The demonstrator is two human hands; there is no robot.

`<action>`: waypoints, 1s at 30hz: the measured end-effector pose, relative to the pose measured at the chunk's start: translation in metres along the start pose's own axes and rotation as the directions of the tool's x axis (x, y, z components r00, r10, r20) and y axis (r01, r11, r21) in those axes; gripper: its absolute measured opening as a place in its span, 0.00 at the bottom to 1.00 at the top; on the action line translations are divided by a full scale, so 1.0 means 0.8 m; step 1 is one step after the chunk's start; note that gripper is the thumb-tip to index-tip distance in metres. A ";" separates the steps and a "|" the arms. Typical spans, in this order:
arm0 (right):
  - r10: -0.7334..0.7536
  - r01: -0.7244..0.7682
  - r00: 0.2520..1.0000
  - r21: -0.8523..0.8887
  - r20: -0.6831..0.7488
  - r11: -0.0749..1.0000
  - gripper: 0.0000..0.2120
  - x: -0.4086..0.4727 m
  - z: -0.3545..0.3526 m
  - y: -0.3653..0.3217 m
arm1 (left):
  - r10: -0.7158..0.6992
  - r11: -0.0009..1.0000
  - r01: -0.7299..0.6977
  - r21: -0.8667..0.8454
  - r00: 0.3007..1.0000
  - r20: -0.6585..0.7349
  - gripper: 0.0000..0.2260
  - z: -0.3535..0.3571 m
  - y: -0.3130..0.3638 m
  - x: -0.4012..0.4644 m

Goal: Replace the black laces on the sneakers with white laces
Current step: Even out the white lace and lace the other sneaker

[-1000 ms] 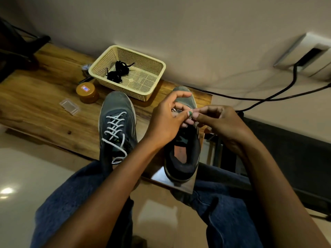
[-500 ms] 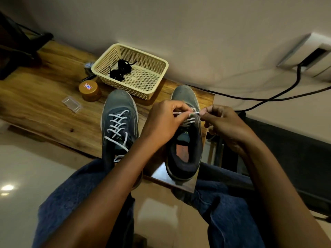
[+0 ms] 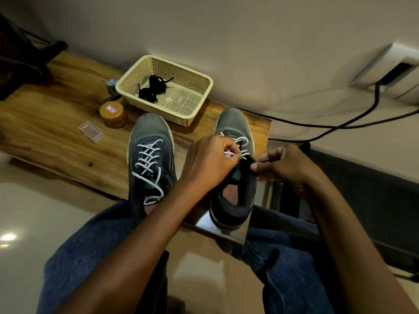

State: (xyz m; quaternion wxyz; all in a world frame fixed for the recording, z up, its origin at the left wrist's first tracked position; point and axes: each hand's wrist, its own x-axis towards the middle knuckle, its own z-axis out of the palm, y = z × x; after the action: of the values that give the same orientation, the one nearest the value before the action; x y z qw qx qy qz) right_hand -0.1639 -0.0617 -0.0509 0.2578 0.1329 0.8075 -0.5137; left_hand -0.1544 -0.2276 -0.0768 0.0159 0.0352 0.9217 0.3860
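Two grey sneakers stand toes-away on a wooden table (image 3: 52, 130). The left sneaker (image 3: 150, 164) carries a white lace (image 3: 148, 160) crossed up its front, with loose ends hanging near the opening. My left hand (image 3: 210, 164) pinches a white lace (image 3: 240, 145) over the tongue of the right sneaker (image 3: 234, 193). My right hand (image 3: 288, 168) grips that shoe's upper edge on the right, by the eyelets. Black laces (image 3: 153, 88) lie bundled in a cream mesh basket (image 3: 199, 105) behind the shoes.
A round amber jar (image 3: 112, 114) with a labelled lid and a small clear plastic case (image 3: 90, 131) sit left of the shoes. Black cables (image 3: 340, 123) run along the wall at the right. My blue-jeaned knees (image 3: 90, 250) are under the table's near edge.
Both hands have dropped closer to the right sneaker's eyelets. The right hand went from pinching the lace tip with the left to gripping the shoe's edge.
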 end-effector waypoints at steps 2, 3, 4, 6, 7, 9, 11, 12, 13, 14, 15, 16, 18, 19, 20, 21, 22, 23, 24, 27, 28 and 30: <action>0.042 -0.041 0.999 0.066 -0.003 0.997 0.05 0.001 -0.001 0.001 | 0.012 1.000 -0.012 0.021 1.000 -0.009 0.01 0.003 0.001 -0.002; 0.054 -0.054 0.999 0.082 -0.004 0.995 0.05 0.002 -0.001 0.002 | 0.026 0.999 -0.025 0.036 1.000 -0.018 0.01 0.004 0.001 -0.003; 0.066 -0.065 0.998 0.094 -0.005 0.993 0.04 0.002 -0.002 0.003 | 0.042 0.998 -0.040 0.049 0.999 -0.028 0.01 0.006 0.001 -0.003; 0.085 -0.083 0.996 0.124 -0.007 0.989 0.02 0.004 -0.002 0.004 | 0.068 0.996 -0.065 0.062 0.997 -0.036 0.02 0.008 0.001 -0.003; 0.090 -0.088 0.996 0.136 -0.009 0.987 0.02 0.005 -0.002 0.004 | 0.073 0.996 -0.071 0.059 0.997 -0.030 0.02 0.009 0.001 -0.002; 0.094 -0.091 0.996 0.149 -0.012 0.985 0.03 0.006 -0.002 0.005 | 0.066 0.997 -0.066 0.038 0.998 -0.003 0.02 0.011 0.000 -0.002; 0.095 -0.092 0.995 0.156 -0.012 0.983 0.03 0.006 -0.002 0.005 | 0.068 0.998 -0.068 0.017 0.998 0.001 0.01 0.014 -0.002 -0.002; 0.095 -0.091 0.995 0.160 -0.013 0.983 0.03 0.005 -0.002 0.005 | 0.070 0.997 -0.070 0.015 0.998 -0.007 0.01 0.015 -0.002 -0.002; 0.093 -0.089 0.996 0.162 -0.014 0.983 0.03 0.005 -0.003 0.005 | 0.073 0.997 -0.072 0.018 0.997 -0.019 0.01 0.016 -0.002 -0.002; 0.092 -0.089 0.996 0.164 -0.014 0.983 0.03 0.005 -0.003 0.005 | 0.079 0.996 -0.078 0.029 0.996 -0.032 0.01 0.018 -0.002 -0.003; 0.092 -0.088 0.996 0.163 -0.014 0.983 0.03 0.004 -0.003 0.005 | 0.091 0.995 -0.089 0.046 0.995 -0.046 0.01 0.019 -0.001 -0.003; 0.093 -0.090 0.996 0.161 -0.013 0.983 0.03 0.004 -0.003 0.004 | 0.105 0.993 -0.101 0.064 0.993 -0.061 0.01 0.021 0.000 -0.004; 0.088 -0.085 0.996 0.152 -0.013 0.985 0.04 0.004 -0.003 0.005 | 0.130 0.987 -0.122 0.104 0.989 -0.077 0.02 0.022 0.001 -0.004; 0.081 -0.078 0.997 0.145 -0.015 0.986 0.04 0.004 -0.003 0.006 | 0.138 0.984 -0.128 0.125 0.987 -0.076 0.02 0.022 0.002 -0.004; 0.072 -0.069 0.997 0.137 -0.017 0.988 0.04 0.004 -0.003 0.006 | 0.145 0.981 -0.133 0.143 0.986 -0.078 0.02 0.022 0.002 -0.005; 0.063 -0.060 0.998 0.129 -0.018 0.990 0.04 0.003 -0.003 0.006 | 0.150 0.978 -0.136 0.155 0.985 -0.087 0.03 0.023 0.002 -0.005; 0.053 -0.050 0.998 0.121 -0.020 0.991 0.04 0.003 -0.003 0.006 | 0.154 0.977 -0.137 0.162 0.983 -0.099 0.03 0.024 0.002 -0.006; 0.039 -0.037 0.999 0.111 -0.024 0.993 0.04 0.002 -0.003 0.006 | 0.157 0.977 -0.137 0.166 0.981 -0.110 0.03 0.025 0.002 -0.006; 0.027 -0.023 0.999 0.101 -0.029 0.995 0.04 0.001 -0.003 0.006 | 0.158 0.976 -0.137 0.171 0.981 -0.116 0.03 0.026 0.003 -0.007; 0.003 0.001 0.999 0.081 -0.043 0.997 0.05 0.001 -0.001 0.006 | 0.160 0.972 -0.137 0.191 0.981 -0.112 0.05 0.028 0.004 -0.008; -0.001 0.004 0.999 0.077 -0.045 0.997 0.05 0.001 0.000 0.006 | 0.161 0.970 -0.137 0.199 0.981 -0.108 0.05 0.028 0.004 -0.008; 0.000 0.004 0.999 0.068 -0.054 0.998 0.05 0.002 0.000 0.008 | 0.164 0.964 -0.140 0.226 0.982 -0.094 0.06 0.028 0.004 -0.008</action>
State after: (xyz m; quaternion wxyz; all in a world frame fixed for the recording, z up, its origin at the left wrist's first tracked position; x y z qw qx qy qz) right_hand -0.1621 -0.0594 -0.0566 0.2306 0.1548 0.7963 -0.5374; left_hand -0.1468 -0.2102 -0.0901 -0.0695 0.0857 0.9525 0.2840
